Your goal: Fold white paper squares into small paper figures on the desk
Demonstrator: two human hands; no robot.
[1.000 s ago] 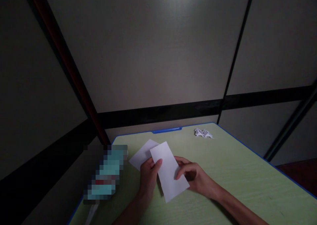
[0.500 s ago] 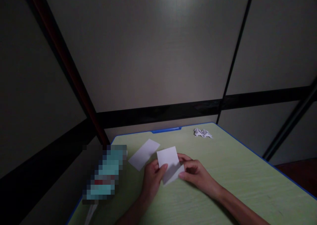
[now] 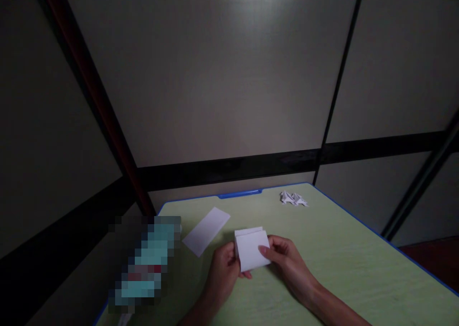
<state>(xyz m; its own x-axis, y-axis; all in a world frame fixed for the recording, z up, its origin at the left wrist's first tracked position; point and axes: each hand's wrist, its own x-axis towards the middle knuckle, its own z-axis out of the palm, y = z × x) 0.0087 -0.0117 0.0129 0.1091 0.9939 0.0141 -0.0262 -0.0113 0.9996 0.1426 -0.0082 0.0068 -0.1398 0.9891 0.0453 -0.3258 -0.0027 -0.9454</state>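
Facing a pixelated teal object (image 3: 150,254) along the left edge of the table, crossed by a reddish band, and losing any label or writing on it to the blocks. Noticing a pale strip (image 3: 125,317) trailing from its near end. Seeing plain white on the folded paper (image 3: 251,253), sitting between both hands over the near middle of the pale green tabletop (image 3: 344,264), and showing a back layer past the front flap's far edge. Pinching its right side with the right hand (image 3: 291,261), laying the thumb on the front and keeping the other fingers behind, partly hidden. Holding its left side with the left hand (image 3: 222,268), curling the fingers in narrowly and poking fingertips out below the near edge; being unable to tell the left thumb's exact place. Looking past the left hand to a loose white sheet (image 3: 206,232), lying flat between the folded paper and the teal object, apart from the folded paper. Spotting two small folded paper figures (image 3: 287,199) close together at the far right. Meeting a blue handle (image 3: 240,193) on the far edge, then greyish panels (image 3: 229,77) crossed by a black band (image 3: 229,168), standing right behind the table.
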